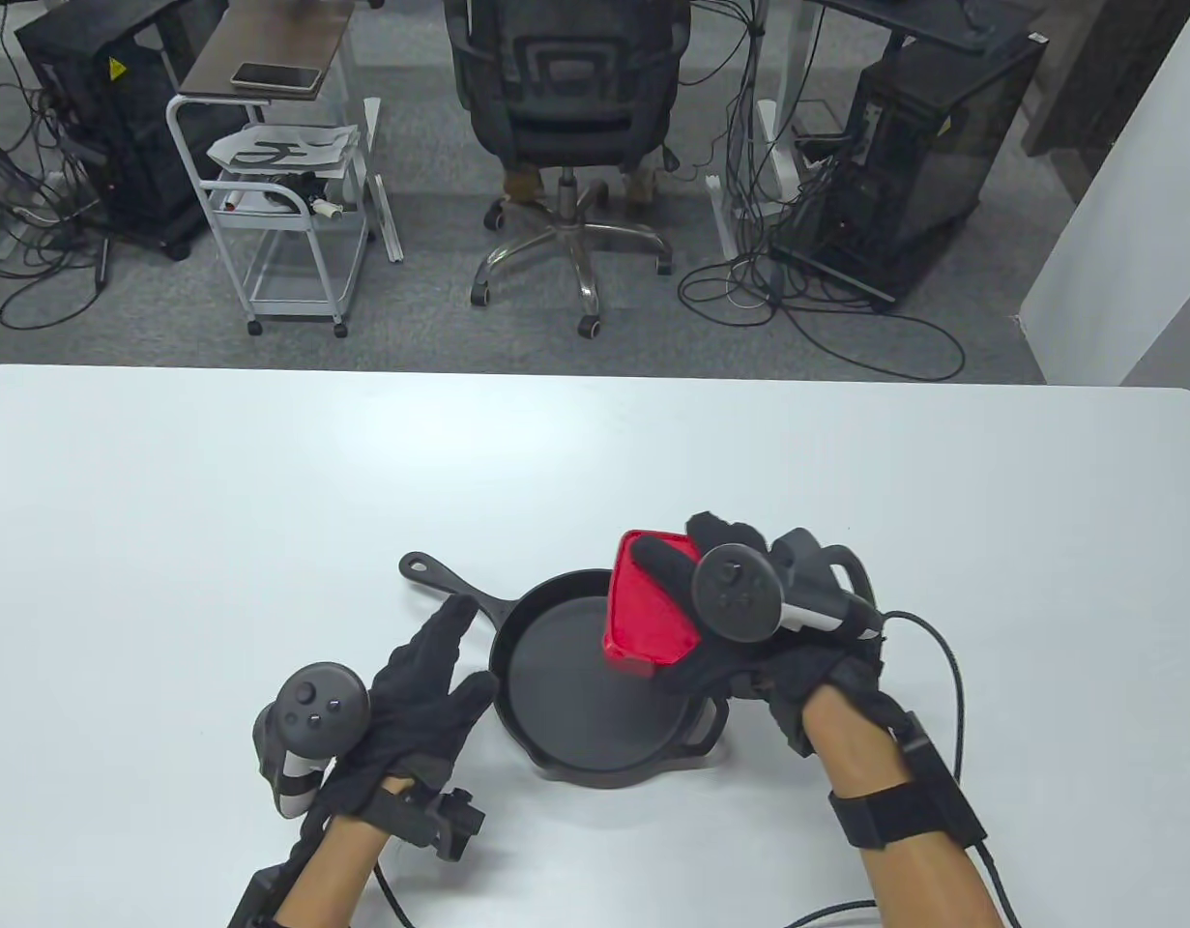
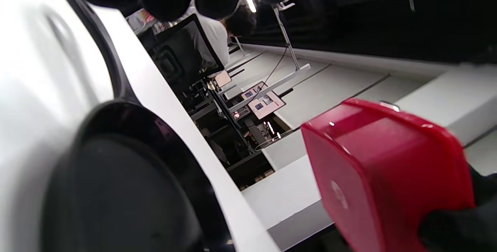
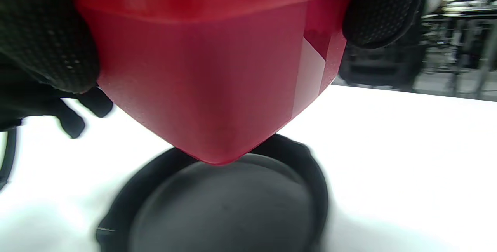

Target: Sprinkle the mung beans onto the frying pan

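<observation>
Right hand tips a red box over the pan.

The right hand grips the box, one finger lying over its upper face and the others wrapped around its far side; in the right wrist view the fingers clamp both sides, and one corner of the box points down at the pan just beneath it. No beans show in the pan's dark bottom. The left hand rests on the white surface with its fingers spread and holding nothing, just beside the pan's left rim, near the handle beyond its fingertips.
</observation>
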